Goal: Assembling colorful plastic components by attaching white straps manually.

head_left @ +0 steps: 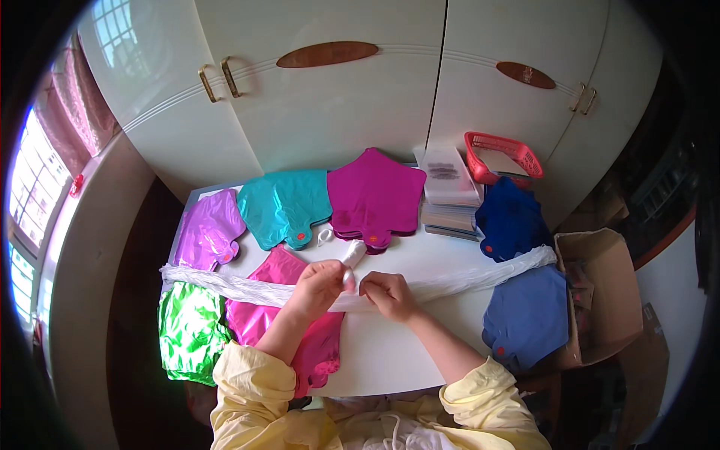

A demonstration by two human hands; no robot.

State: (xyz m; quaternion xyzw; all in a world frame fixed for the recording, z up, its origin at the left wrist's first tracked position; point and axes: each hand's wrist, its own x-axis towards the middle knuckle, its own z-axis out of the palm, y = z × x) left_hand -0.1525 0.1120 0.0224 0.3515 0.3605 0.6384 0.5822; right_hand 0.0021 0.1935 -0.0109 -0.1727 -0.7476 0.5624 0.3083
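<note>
A long bundle of white strings [480, 283] lies across the table, with both my hands over its middle. My left hand [319, 286] is closed, pinching a small shiny white piece [349, 279] whose kind I cannot make out. Just to the right, my right hand [388, 295] has its fingers pressed together; anything between them is too small to see. A white rolled piece [353, 253] lies just beyond my left hand. Flat pink foil balloons [259, 322] lie beside and under my left forearm, partly beneath the strings.
Stacks of flat foil balloons surround my hands: purple [208, 229], teal [281, 206], magenta [377, 191], dark blue [514, 217], grey-blue [529, 315] and green [191, 330]. Clear packets [448, 176] and a red basket [504, 142] stand at the back right. A cardboard box [611, 289] sits right.
</note>
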